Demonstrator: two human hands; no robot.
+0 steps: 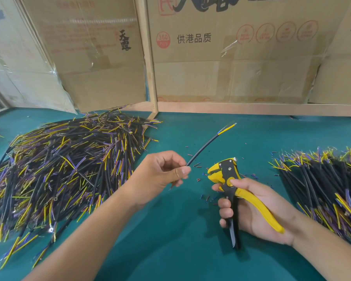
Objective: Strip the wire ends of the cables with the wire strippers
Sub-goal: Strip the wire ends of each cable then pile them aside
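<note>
your left hand (160, 173) pinches a thin black cable (207, 145), light and springy, its far end up over the tabletop (180, 250). your right hand (251, 209) wraps the wire strippers (229, 183). pinch nearer the end so it won't flex.

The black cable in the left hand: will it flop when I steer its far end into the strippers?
Probably fairly stiff: the cable juts up from the left hand with only a slight bend. Its thin coloured wires look likelier to splay. Seems light, pinched by fingertips alone.
</note>
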